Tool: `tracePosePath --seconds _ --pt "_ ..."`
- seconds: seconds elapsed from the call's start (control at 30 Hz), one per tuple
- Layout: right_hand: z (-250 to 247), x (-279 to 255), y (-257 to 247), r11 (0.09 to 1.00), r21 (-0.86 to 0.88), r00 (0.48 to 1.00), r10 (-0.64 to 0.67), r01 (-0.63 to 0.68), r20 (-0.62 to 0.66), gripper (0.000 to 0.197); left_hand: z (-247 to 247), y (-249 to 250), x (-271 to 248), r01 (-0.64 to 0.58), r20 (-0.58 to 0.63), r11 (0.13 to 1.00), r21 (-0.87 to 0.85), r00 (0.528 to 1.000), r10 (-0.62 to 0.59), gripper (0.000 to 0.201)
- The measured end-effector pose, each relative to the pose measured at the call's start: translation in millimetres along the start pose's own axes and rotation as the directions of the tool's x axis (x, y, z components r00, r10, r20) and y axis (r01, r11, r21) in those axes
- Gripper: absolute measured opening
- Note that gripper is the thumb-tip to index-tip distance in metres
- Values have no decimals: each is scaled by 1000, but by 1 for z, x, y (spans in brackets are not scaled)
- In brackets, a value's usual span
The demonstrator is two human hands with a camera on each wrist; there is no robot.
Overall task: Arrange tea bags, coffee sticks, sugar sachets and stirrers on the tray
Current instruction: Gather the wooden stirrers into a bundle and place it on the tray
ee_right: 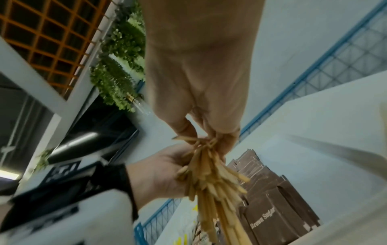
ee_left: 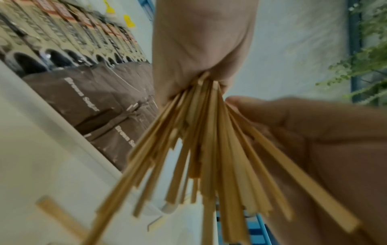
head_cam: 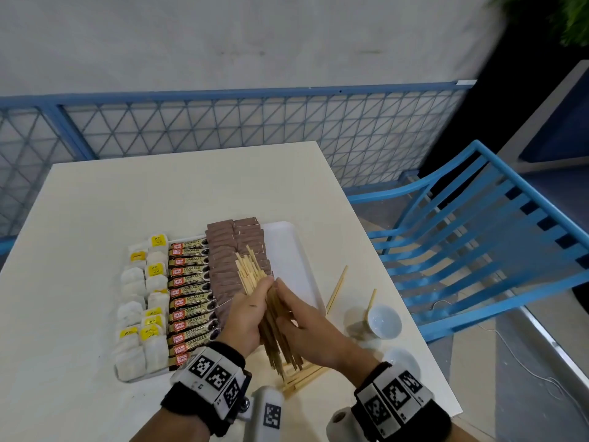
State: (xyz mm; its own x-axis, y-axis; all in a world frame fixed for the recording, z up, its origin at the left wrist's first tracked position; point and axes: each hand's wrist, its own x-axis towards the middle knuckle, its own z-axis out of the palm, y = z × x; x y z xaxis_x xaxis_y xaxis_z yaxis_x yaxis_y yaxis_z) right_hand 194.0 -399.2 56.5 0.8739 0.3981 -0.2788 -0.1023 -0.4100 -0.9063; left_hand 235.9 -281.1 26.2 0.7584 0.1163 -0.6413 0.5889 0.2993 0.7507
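A white tray (head_cam: 287,250) holds tea bags (head_cam: 140,307) in its left rows, then coffee sticks (head_cam: 191,301), then brown sugar sachets (head_cam: 232,247); its right strip is bare. A thick bundle of wooden stirrers (head_cam: 251,272) stands tilted above the tray's near right part. My left hand (head_cam: 259,295) grips the bundle around its middle. My right hand (head_cam: 287,301) pinches it from the right side. The wrist views show the stirrers (ee_left: 209,149) (ee_right: 209,174) fanning out of both hands over the sugar sachets (ee_left: 83,99) (ee_right: 272,207).
Loose stirrers lie on the table right of the tray (head_cam: 337,288) and at the near edge (head_cam: 302,378). A small white cup (head_cam: 384,320) with a stirrer in it and a white saucer (head_cam: 401,358) sit at the right. A blue chair (head_cam: 478,250) stands beyond the table's right edge.
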Motion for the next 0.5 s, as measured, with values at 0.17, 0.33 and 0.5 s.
tracePosePath --seconds 0.17,0.33,0.5 --pt "-18 15 19 989 131 949 108 -72 -295 29 -22 6 4 44 27 999 8 999 -45 28" --pt "-48 43 71 826 -300 807 275 -476 -523 43 -40 11 5 61 11 998 -4 998 -61 31" --pt "-41 40 107 509 -715 876 232 -479 -422 36 -48 12 4 58 66 990 -129 997 -50 20"
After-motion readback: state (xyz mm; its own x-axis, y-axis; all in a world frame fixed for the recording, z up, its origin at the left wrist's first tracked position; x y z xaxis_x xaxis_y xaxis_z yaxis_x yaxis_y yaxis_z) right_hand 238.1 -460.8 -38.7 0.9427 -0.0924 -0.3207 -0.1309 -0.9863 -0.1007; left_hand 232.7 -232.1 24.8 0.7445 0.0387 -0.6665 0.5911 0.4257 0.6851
